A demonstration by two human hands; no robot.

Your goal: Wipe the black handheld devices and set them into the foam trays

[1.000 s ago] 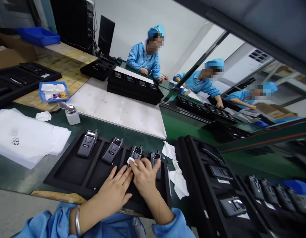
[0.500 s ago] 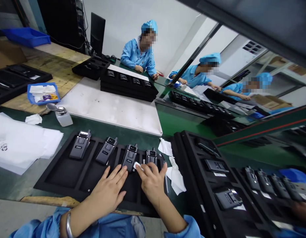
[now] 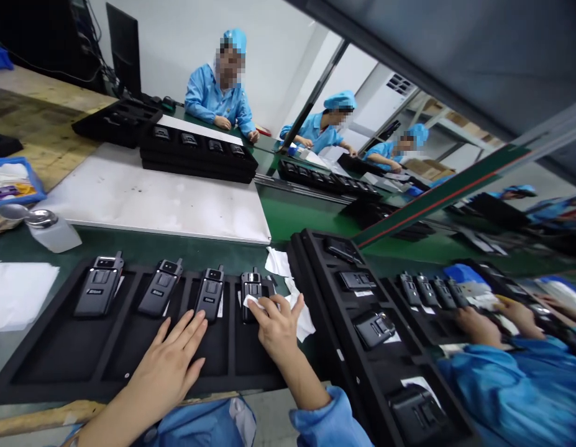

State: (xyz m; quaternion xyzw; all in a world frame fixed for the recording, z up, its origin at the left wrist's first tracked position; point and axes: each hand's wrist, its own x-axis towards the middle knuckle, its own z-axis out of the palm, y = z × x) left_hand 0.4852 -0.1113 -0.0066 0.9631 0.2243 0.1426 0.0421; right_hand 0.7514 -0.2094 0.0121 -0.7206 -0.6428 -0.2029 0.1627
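Note:
A black foam tray [image 3: 59, 357] lies before me with black handheld radios in its slots, backs up. Fingers spread, my left hand [image 3: 169, 363] has its fingertips at the lower end of the third radio [image 3: 210, 288]. My right hand [image 3: 279, 329] pinches a small white wipe [image 3: 251, 302] and presses it against the fourth radio [image 3: 251, 284], whose lower part is partly covered by the fingers. The first radio [image 3: 99, 287] and second radio [image 3: 160, 288] sit untouched to the left.
Stacked foam trays [image 3: 310, 298] with more radios stand to the right, beside a co-worker's sleeve [image 3: 506, 391]. Crumpled tissues [image 3: 279, 262] lie by my tray. A pump bottle [image 3: 52, 231] and a blue bin [image 3: 33, 186] are at the left. Co-workers sit beyond the white board [image 3: 176, 211].
My right hand has moved with the wipe from beside the third radio onto the fourth. My left hand stays by the third radio. The view has swung right.

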